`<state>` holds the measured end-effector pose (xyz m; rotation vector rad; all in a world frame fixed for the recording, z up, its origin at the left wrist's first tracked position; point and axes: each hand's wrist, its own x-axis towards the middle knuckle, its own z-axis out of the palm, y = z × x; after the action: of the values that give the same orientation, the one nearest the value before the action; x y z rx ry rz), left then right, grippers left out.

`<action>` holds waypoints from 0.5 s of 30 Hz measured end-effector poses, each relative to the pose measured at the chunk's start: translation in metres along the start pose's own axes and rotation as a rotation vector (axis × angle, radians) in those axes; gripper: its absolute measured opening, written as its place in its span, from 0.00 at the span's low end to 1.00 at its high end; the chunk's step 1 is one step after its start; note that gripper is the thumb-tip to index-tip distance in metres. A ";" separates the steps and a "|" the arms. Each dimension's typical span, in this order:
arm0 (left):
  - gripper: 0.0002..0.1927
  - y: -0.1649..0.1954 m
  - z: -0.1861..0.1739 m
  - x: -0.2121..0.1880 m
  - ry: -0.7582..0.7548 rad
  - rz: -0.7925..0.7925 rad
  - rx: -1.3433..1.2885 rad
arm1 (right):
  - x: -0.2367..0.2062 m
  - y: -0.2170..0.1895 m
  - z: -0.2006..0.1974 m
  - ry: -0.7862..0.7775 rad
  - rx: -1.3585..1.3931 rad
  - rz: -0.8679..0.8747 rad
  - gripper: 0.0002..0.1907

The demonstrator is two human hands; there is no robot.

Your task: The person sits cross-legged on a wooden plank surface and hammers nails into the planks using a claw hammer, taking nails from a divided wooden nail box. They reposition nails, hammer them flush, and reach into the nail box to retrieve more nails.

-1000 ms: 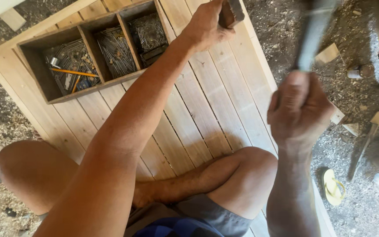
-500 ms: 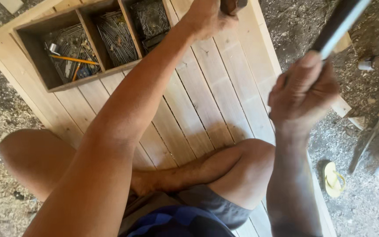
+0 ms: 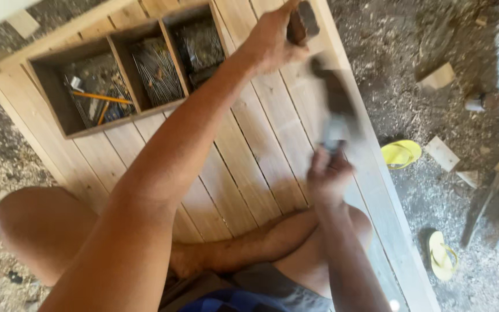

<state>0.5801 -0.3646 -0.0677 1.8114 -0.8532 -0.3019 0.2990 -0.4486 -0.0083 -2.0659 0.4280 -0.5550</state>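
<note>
Nailing seems underway: the right hand (image 3: pixel 329 176) grips a blurred hammer (image 3: pixel 335 104) over the boards (image 3: pixel 249 156), the left hand (image 3: pixel 272 36) pinches a dark block (image 3: pixel 302 23) at the far edge, so the strike needs true aim.

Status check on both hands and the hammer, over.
Left hand pinching a small dark block at the plank panel's edge. Right hand gripping hammer, motion-blurred. Nothing between hammer and block.

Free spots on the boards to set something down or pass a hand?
Bare planks between the wooden tray and the crossed legs. Crowded at the far right edge: left hand on a dark block, right hand with the blurred hammer. Tray compartments full.
</note>
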 end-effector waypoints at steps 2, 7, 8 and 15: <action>0.49 0.003 0.000 0.006 -0.007 -0.103 -0.011 | 0.003 0.015 0.015 -0.352 -0.578 0.242 0.24; 0.49 0.005 -0.001 0.006 -0.006 -0.072 -0.031 | -0.004 0.006 -0.007 -0.104 -0.433 0.103 0.22; 0.41 0.005 -0.001 0.004 -0.007 -0.098 -0.032 | -0.005 0.002 -0.011 -0.046 -0.386 0.044 0.21; 0.35 0.019 -0.014 0.008 -0.051 -0.245 -0.099 | 0.008 0.003 0.014 -0.270 -0.559 0.164 0.22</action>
<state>0.5864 -0.3634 -0.0432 1.8231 -0.6391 -0.5396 0.3135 -0.4440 -0.0155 -2.5603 0.6367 -0.0483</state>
